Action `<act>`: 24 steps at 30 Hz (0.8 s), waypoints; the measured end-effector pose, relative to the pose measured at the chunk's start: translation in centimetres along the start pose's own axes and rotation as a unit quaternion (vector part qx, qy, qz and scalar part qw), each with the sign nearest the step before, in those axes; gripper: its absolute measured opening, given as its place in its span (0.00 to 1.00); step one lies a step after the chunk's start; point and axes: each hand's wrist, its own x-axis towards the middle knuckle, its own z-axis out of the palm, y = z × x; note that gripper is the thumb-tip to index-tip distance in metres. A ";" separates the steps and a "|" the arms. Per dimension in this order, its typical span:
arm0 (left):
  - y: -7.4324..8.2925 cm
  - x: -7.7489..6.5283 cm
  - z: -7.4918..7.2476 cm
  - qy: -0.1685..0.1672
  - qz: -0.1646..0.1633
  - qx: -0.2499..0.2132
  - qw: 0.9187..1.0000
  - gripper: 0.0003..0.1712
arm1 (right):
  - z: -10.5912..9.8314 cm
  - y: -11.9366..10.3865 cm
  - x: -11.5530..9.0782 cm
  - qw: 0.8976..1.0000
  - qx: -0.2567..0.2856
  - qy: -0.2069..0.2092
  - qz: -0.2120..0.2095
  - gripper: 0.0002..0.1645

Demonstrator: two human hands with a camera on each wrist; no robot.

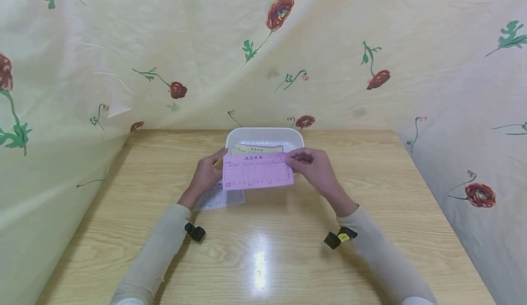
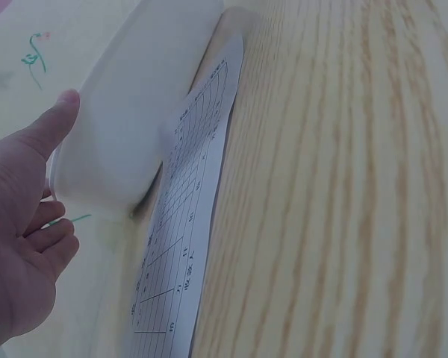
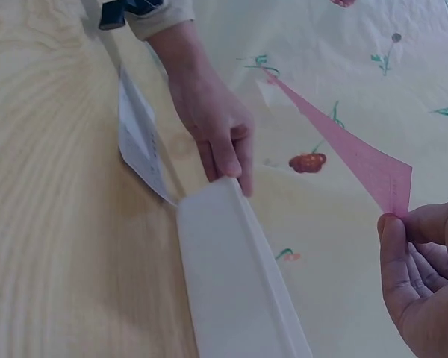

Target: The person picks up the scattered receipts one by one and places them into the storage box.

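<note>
Between the thumb and fingers of my right hand is one end of a pink printed form, pinched at its right edge and held up over the front of a white plastic tub. In the right wrist view the pink form stretches out from the fingertips. My left hand grips the tub's left end, thumb and fingers at its rim. Inside the tub lies a yellowish form, partly covered by the pink one in the head view. A white printed form lies on the table beside the tub.
The wooden table reaches back to a floral cloth hanging behind and at both sides. The tub stands near the table's back edge. Each wrist wears a small black camera, the left one lying just above the table in this view.
</note>
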 end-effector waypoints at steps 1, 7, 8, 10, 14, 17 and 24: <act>0.0 0.0 0.0 0.001 0.003 0.001 1.000 0.37 | -0.1 0.0 0.2 1.000 0.002 0.003 -0.001 0.13; -0.2 0.0 0.0 0.003 0.015 0.003 1.000 0.36 | -0.8 0.2 1.5 1.000 0.008 0.023 0.003 0.14; -0.2 0.1 0.0 0.003 0.016 0.003 1.000 0.36 | -0.9 0.3 1.7 1.000 0.008 0.025 0.006 0.14; -0.2 0.0 0.0 0.002 0.017 0.003 1.000 0.37 | -1.1 0.4 2.1 0.999 0.005 0.031 0.013 0.15; -0.2 0.0 -0.1 -0.005 0.009 -0.001 1.000 0.41 | -1.4 0.4 3.1 0.999 0.004 0.043 0.020 0.15; -0.2 -0.1 -0.2 -0.011 -0.001 -0.009 1.000 0.47 | -1.4 0.3 4.0 0.999 0.006 0.049 0.015 0.16; -0.3 -0.1 -0.2 -0.015 -0.008 -0.021 1.000 0.53 | -1.7 0.5 6.2 0.998 -0.006 0.055 0.037 0.19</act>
